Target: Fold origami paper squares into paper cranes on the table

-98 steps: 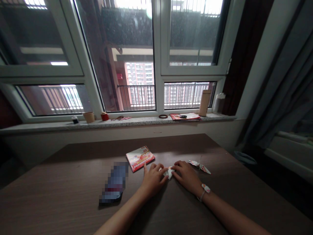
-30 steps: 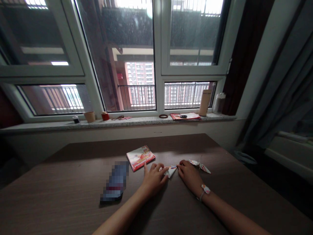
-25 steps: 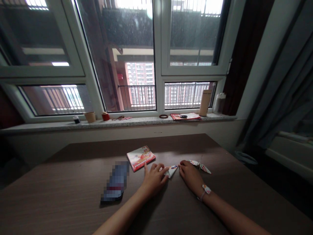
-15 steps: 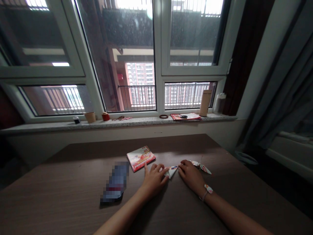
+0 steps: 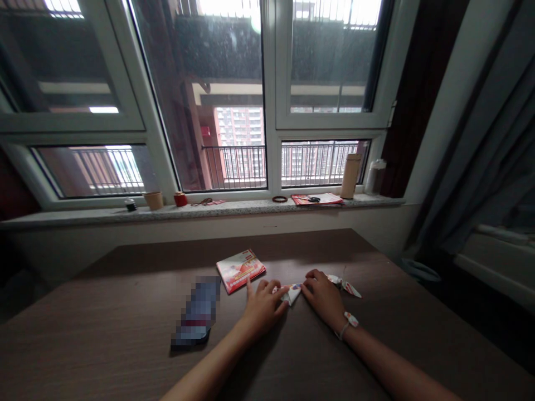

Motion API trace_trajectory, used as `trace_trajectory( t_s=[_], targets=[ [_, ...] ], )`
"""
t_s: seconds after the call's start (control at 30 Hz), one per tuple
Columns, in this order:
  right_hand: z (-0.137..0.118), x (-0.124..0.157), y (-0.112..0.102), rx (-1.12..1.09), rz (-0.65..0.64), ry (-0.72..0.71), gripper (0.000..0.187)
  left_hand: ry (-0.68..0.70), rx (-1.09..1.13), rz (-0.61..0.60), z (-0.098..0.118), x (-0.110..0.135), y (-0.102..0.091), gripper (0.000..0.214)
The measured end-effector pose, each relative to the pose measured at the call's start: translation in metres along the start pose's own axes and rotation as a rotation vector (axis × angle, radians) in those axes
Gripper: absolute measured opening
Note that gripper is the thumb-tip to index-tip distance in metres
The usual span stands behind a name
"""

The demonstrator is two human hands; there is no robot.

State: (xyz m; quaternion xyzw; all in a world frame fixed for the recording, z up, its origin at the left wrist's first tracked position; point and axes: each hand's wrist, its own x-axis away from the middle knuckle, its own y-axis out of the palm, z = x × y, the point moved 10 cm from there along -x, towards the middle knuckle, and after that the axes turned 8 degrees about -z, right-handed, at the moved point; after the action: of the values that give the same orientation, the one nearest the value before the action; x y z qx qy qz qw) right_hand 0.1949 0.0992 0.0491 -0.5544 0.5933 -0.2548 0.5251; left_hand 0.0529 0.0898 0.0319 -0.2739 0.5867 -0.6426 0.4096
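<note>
On the brown table lies a small piece of folded paper, white with coloured print and pointed at its right end. My left hand holds its left part down, thumb at the near edge and fingers over the top, hiding much of it. At the right tip, my right hand has its fingers bent together on the paper. Just beyond my right hand rests another folded paper piece, partly hidden by that hand. A red and white printed booklet lies beyond my left hand.
A blurred-out phone-like object lies left of my left arm. Along the windowsill stand a paper cup, a red spool-like item, a bracelet, scissors on papers, a tan flask and a whitish bottle.
My right hand and forearm have shifted slightly left along the folded paper, covering more of its right tip. My left hand stays in place.
</note>
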Motion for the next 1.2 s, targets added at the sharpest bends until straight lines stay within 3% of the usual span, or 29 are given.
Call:
trace_trajectory(
  t_s=[0.53,1.2],
  targets=[
    [-0.007,-0.004,0.002,0.125,-0.092,-0.012,0.021,-0.017,0.011,-0.026,0.001,0.0,0.0,0.039],
    [-0.003,-0.004,0.003,0.041,-0.149,0.008,0.024,-0.017,0.03,-0.014,0.0,0.0,0.001,0.037]
  ],
)
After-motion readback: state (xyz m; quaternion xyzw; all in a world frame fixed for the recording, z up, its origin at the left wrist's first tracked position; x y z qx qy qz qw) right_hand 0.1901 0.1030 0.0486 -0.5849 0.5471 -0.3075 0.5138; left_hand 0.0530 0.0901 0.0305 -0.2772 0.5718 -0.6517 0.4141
